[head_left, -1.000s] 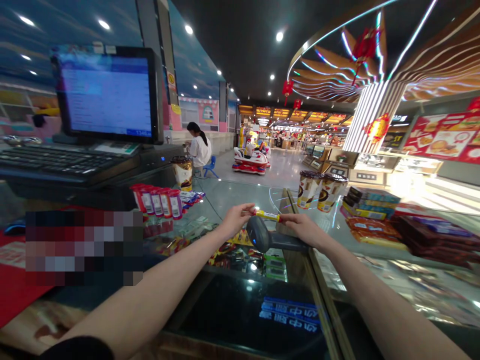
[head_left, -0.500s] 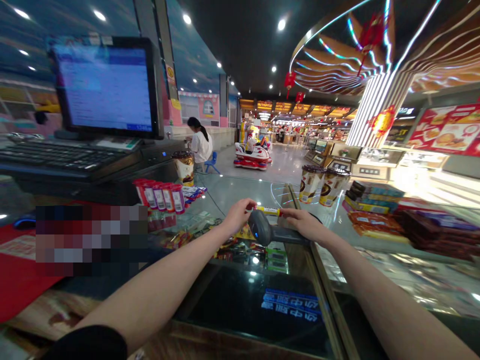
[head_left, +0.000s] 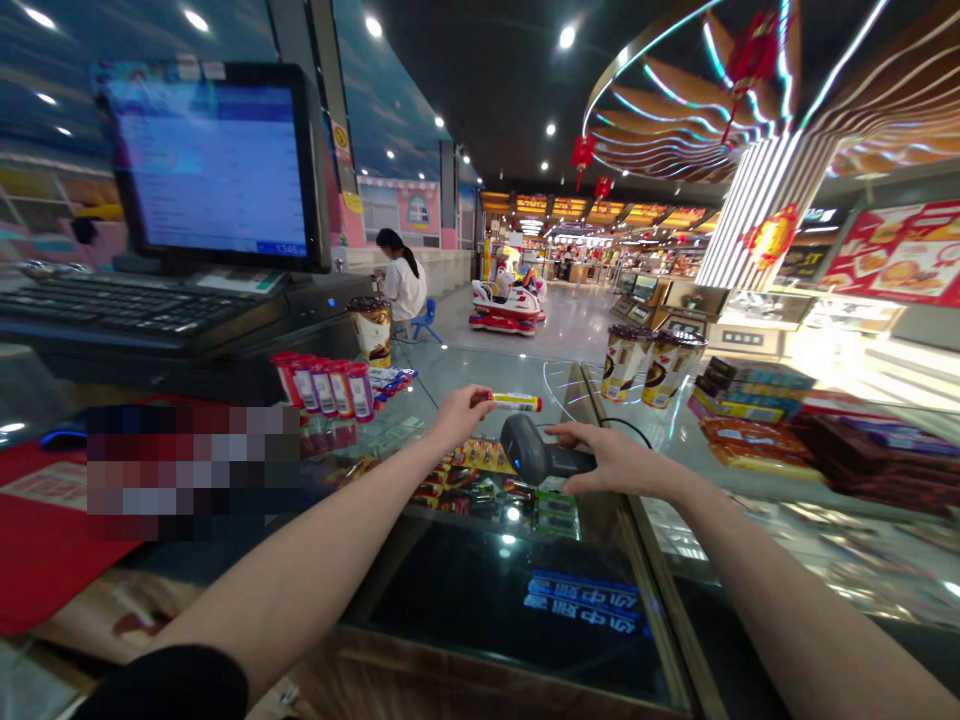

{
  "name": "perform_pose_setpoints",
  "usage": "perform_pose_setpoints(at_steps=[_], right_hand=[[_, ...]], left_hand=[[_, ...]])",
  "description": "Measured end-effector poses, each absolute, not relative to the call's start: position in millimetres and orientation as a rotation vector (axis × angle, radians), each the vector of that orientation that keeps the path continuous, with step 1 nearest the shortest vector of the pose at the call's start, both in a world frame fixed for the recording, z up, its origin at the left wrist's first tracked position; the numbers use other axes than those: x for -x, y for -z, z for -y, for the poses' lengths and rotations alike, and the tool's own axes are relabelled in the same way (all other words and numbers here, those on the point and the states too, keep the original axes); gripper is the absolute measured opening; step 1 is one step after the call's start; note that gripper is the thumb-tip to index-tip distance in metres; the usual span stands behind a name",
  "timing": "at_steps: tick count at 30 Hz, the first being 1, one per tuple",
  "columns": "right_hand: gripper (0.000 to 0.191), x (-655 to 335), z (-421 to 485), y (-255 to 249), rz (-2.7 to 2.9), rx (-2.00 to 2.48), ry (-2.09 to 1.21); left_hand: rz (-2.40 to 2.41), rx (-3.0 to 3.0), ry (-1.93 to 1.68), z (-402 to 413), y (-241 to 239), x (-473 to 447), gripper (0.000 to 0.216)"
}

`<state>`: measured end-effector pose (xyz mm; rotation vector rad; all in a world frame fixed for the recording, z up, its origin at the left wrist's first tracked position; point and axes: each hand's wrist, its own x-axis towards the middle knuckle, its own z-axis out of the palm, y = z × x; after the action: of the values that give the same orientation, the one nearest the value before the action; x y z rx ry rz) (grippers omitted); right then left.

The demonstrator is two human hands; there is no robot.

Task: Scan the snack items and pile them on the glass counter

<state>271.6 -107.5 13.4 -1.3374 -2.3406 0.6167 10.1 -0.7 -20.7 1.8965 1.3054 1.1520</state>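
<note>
My left hand pinches one end of a small yellow tube with a red end, which lies level above the glass counter; a printed label faces me. What the tube contains cannot be seen. To the right, my right hand is around the handle of a dark grey barcode scanner, fingers on the far side and thumb on the near side. The scanner's head points left, below the tube, and a small blue light shows on it. The palm hides the handle's rear end.
A monitor and keyboard stand at left. Several red-capped tubes and a lidded cup are near them. Two more cups and stacked snack packs sit right. Packets show through the glass. A seated person is beyond.
My right hand has left the tube's right end and come down around the scanner's handle. My left hand has carried the tube slightly left and up.
</note>
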Motion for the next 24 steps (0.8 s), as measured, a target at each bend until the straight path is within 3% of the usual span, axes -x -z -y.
perform_pose_setpoints(at_steps=[6,11,24], right_hand=[[0.049,-270,106,-13,2.375,1.248,-0.557],[0.055,-280,98,-7,2.252,1.338,-0.484],[0.045,-285,95,-5,2.192,1.276,-0.575]], left_hand=[[-1.313,-1.785,-1.207,-7,21,-2,0.029],[-1.301,-1.707,-1.236,-9,20,5,0.030],[-1.339,-1.677,-1.224,-9,18,9,0.028]])
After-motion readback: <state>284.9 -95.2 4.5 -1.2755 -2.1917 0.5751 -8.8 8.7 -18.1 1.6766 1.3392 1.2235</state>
